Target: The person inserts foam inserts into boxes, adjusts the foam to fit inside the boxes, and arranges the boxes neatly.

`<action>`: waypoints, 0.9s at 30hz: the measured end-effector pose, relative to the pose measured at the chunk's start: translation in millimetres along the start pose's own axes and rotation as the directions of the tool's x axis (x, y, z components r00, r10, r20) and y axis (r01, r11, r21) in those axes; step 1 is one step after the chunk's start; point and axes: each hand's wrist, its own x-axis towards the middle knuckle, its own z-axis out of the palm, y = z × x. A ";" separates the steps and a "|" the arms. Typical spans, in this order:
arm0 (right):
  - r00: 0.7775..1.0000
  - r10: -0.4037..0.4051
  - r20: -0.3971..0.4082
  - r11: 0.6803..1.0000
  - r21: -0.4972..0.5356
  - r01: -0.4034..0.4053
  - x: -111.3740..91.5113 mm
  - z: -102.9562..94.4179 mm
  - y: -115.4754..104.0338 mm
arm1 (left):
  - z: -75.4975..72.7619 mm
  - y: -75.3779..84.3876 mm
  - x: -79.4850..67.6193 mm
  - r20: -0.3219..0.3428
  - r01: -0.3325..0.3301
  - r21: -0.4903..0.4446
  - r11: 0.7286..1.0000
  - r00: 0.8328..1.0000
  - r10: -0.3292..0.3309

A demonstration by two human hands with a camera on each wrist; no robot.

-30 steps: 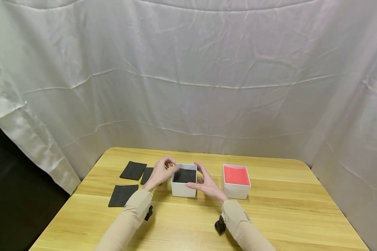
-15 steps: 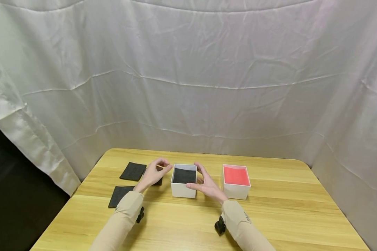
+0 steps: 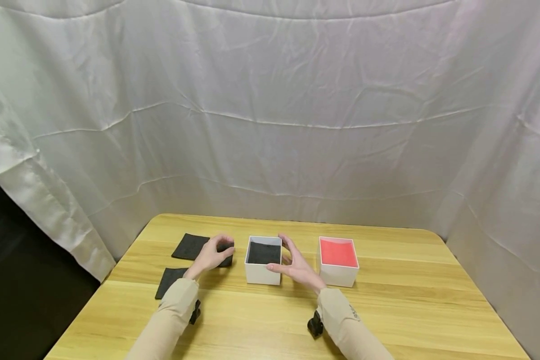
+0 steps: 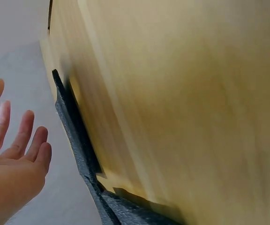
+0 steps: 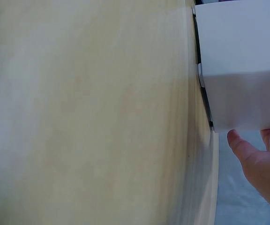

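My left hand (image 3: 209, 256) hovers over a small black square sheet (image 3: 226, 261), fingers loosely bent and holding nothing; in the left wrist view this hand (image 4: 18, 154) shows apart from the black sheets (image 4: 76, 131). In the middle of the table stands a white open-topped box (image 3: 263, 275), with a black sheet (image 3: 263, 253) lying inside. My right hand (image 3: 299, 267) rests against the box's right side, thumb near the front corner and index finger near the back corner. In the right wrist view, fingertips of the right hand (image 5: 261, 161) meet the box's wall (image 5: 243, 93).
Right of the hands stands a second white box (image 3: 339, 275) with a red sheet (image 3: 338, 252) inside. Two more black sheets lie on the left, one at the back (image 3: 190, 246) and another (image 3: 168, 281) partly under the left arm. A grey curtain (image 3: 297, 150) hangs behind the wooden table (image 3: 409, 300).
My left hand has moved leftwards from the rim of the middle box to above the nearest black sheet. My right hand and both boxes have stayed put.
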 end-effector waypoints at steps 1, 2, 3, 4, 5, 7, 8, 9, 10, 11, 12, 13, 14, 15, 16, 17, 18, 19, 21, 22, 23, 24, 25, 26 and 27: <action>1.000 0.000 0.000 1.000 -0.002 0.000 0.1 -0.1 0.4 | -0.3 -0.9 -0.8 0.008 0.001 0.006 1.000 1.000 -0.002; 1.000 -0.001 0.000 1.000 -0.003 0.001 0.2 -0.2 0.5 | -0.8 -1.5 -1.6 0.011 0.004 0.014 1.000 1.000 -0.004; 1.000 -0.001 -0.001 1.000 -0.003 0.001 0.2 -0.2 0.7 | -1.3 -2.1 -2.4 0.012 0.007 0.020 1.000 1.000 -0.008; 1.000 -0.001 -0.001 1.000 -0.003 0.001 0.2 -0.3 0.7 | -1.8 -2.6 -3.1 0.012 0.013 0.026 1.000 1.000 -0.013; 1.000 -0.002 -0.002 1.000 -0.003 0.002 0.1 -0.4 0.7 | -2.4 -2.9 -3.5 0.007 0.019 0.033 0.999 1.000 -0.019; 1.000 -0.003 -0.003 1.000 -0.003 0.003 0.0 -0.5 0.6 | -3.1 -3.7 -4.2 -0.006 0.046 0.039 0.998 0.999 -0.045; 1.000 -0.002 -0.003 1.000 -0.002 0.002 -0.1 -0.5 0.5 | -3.3 -4.3 -4.4 -0.011 0.058 0.036 0.998 0.998 -0.057; 1.000 -0.001 -0.003 1.000 -0.001 0.001 -0.2 -0.5 0.4 | -3.5 -5.0 -4.6 -0.013 0.065 0.037 0.997 0.998 -0.064; 1.000 -0.001 -0.002 1.000 -0.001 0.001 -0.3 -0.5 0.3 | -3.6 -5.5 -4.9 -0.015 0.070 0.038 0.997 0.997 -0.070; 1.000 -0.001 -0.002 1.000 -0.001 0.001 -0.4 -0.5 0.2 | -3.6 -6.3 -5.1 -0.014 0.074 0.038 0.997 0.997 -0.073; 1.000 -0.001 -0.003 1.000 -0.001 0.001 -0.5 -0.4 0.2 | -3.4 -7.2 -5.4 -0.013 0.084 0.031 0.996 0.996 -0.083; 1.000 -0.001 -0.002 1.000 -0.001 0.001 -0.6 -0.3 0.3 | -3.2 -7.9 -5.6 -0.013 0.085 0.029 0.996 0.996 -0.085; 1.000 0.001 0.000 1.000 -0.002 -0.001 -0.6 -0.3 0.4 | -3.0 -8.7 -5.7 -0.012 0.085 0.031 0.996 0.996 -0.085; 1.000 0.002 0.000 1.000 -0.002 -0.002 -0.7 -0.3 0.6 | -2.9 -9.5 -6.0 -0.012 0.080 0.038 0.996 0.997 -0.080; 1.000 0.003 0.002 1.000 -0.001 -0.003 -0.7 -0.3 0.8 | -2.7 -10.3 -6.1 -0.011 0.079 0.040 0.996 0.997 -0.078; 1.000 0.003 0.002 1.000 -0.001 -0.003 -0.7 -0.2 1.1 | -2.4 -11.1 -6.1 -0.010 0.077 0.044 0.996 0.997 -0.077; 1.000 0.003 0.005 1.000 0.001 -0.003 -0.7 -0.2 1.3 | -2.2 -12.0 -5.9 -0.009 0.077 0.048 0.996 0.997 -0.077; 1.000 0.003 0.008 1.000 0.004 -0.003 -0.5 -0.3 1.5 | -2.0 -12.7 -6.0 -0.007 0.072 0.056 0.996 0.997 -0.071; 1.000 0.003 0.011 1.000 0.008 -0.003 -0.4 -0.3 1.4 | -1.8 -13.7 -5.6 -0.003 0.065 0.073 0.995 0.998 -0.065; 1.000 0.001 0.011 1.000 0.010 -0.001 -0.4 -0.2 1.3 | -1.7 -14.1 -5.3 0.001 0.067 0.073 0.995 0.998 -0.068; 1.000 0.000 0.011 1.000 0.011 0.000 -0.4 -0.2 0.9 | -1.7 -14.0 -5.2 0.004 0.068 0.073 0.995 0.998 -0.069; 1.000 0.000 0.011 1.000 0.012 0.000 -0.4 -0.2 0.6 | -1.6 -14.4 -4.9 0.008 0.069 0.072 0.995 0.998 -0.069; 1.000 -0.001 0.009 1.000 0.011 0.001 -0.4 -0.2 0.2 | -1.7 -14.5 -4.8 0.011 0.064 0.080 0.995 0.998 -0.065; 1.000 -0.001 0.008 1.000 0.009 0.001 -0.5 -0.2 -0.2 | -1.8 -14.8 -4.7 0.013 0.063 0.088 0.994 0.998 -0.064; 1.000 -0.003 0.007 1.000 0.008 0.002 -0.6 -0.3 -0.6 | -1.8 -15.2 -4.7 0.015 0.069 0.088 0.994 0.997 -0.071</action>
